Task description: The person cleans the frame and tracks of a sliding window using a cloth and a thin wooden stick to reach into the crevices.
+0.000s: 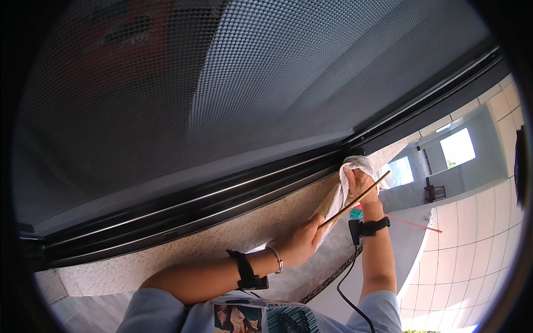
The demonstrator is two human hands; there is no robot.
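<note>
My right hand (359,183) grips a pale terry cloth (361,163) and presses it at the corner of the black window frame (347,156). My left hand (297,245), lower and to the left, is closed around a thin wooden stick (354,202). Slanting up to the right, the stick passes in front of my right wrist. The cloth's lower part hangs down behind the left hand; whether those fingers also hold it is hidden. Above both hands is a dark mesh screen (250,75). Two bright metal rails (187,205) run along the frame's lower track.
A speckled stone sill (233,224) borders the frame. Beyond my right arm are a white bucket (387,179), a green brush head (356,213), a red pole (416,224), a wooden chair (434,192) and a tiled wall (470,237). A black cable (343,287) hangs from my right wrist strap.
</note>
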